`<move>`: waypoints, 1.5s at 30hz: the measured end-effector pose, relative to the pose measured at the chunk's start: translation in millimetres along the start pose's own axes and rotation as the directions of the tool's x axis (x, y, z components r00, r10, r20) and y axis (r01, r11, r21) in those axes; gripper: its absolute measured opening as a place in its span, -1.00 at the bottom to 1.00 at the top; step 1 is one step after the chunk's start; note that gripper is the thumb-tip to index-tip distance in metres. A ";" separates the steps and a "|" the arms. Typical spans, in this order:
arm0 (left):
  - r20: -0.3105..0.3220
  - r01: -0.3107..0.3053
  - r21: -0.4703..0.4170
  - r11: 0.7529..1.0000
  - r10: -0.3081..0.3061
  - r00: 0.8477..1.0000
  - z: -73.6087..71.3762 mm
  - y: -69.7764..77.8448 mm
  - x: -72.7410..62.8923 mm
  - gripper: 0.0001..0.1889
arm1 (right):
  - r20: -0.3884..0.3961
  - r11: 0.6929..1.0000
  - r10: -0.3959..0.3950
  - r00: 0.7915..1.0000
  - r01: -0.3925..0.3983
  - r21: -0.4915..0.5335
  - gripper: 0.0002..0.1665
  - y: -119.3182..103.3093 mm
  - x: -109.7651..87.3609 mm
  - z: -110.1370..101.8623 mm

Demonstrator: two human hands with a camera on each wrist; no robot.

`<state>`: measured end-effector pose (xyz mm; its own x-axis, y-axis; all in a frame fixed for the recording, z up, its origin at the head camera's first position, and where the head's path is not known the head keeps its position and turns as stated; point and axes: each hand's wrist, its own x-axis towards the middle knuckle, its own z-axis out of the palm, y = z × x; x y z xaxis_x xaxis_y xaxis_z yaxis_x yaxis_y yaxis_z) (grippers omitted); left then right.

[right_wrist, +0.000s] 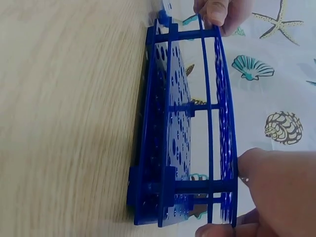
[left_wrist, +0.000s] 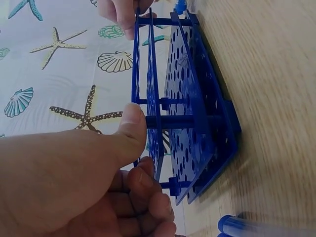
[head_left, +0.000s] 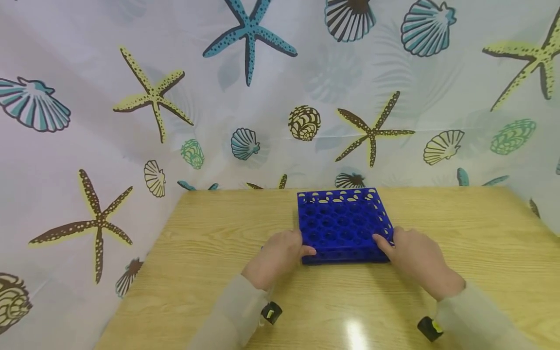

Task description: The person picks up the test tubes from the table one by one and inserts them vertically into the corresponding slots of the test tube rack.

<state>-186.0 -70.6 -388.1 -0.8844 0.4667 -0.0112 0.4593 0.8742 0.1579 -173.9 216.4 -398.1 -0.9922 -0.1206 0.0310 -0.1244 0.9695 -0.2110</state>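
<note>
A blue test tube rack (head_left: 343, 223), with rows of round holes in its tiers, sits in front of me on the wooden table. My left hand (head_left: 282, 255) grips its left end, thumb lying along the front edge of the upper tiers. At the right end, my right hand (head_left: 415, 257) holds the rack the same way, thumb near the front corner. Side-on in the left wrist view, thin upper plates and broader lower plates of the rack (left_wrist: 192, 113) are joined by posts. The right wrist view shows the rack's (right_wrist: 168, 123) underside close to the tabletop.
Clear tubes with blue caps (left_wrist: 227, 224) lie on the table beside the rack's left end, mostly hidden behind my left hand in the head view. A white curtain (head_left: 271, 107) printed with shells and starfish hangs along the back edge of the wooden table (head_left: 210, 218).
</note>
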 end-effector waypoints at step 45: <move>-0.110 -0.006 0.295 0.955 0.041 0.993 26.6 -1.9 -14.9 -0.41 | 0.034 0.999 0.033 0.999 -0.034 0.017 -0.16 -6.8 -32.1 0.7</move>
<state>-171.5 -75.6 -414.5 -0.8688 0.4842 0.1037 0.4691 0.8719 -0.1404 -141.3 213.5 -398.4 -0.9954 -0.0957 -0.0094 -0.0910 0.9693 -0.2285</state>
